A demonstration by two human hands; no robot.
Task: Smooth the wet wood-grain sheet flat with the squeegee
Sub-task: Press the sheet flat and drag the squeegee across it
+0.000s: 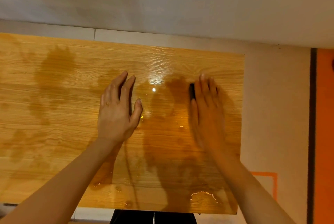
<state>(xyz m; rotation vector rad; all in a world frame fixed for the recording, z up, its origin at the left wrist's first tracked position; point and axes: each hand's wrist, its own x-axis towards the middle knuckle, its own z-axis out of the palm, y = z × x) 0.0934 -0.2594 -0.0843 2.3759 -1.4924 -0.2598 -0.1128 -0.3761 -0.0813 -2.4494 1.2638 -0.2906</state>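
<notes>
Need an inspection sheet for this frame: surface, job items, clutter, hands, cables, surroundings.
Surface: pale wall or board behind the sheet; which one, unclear.
Job's things: glossy orange-brown wood-grain sheet, wet, dark damp patches, droplets near lower edge; small black squeegee mostly hidden under right hand.
Clutter: nothing seen.
Hands: left hand flat on sheet, fingers straight; right hand blurred, fingers straight, pressing squeegee onto sheet.
Cables: nothing seen.
Surroundings: orange panel with dark vertical strip at right; orange outlined rectangle on pale surface.
</notes>
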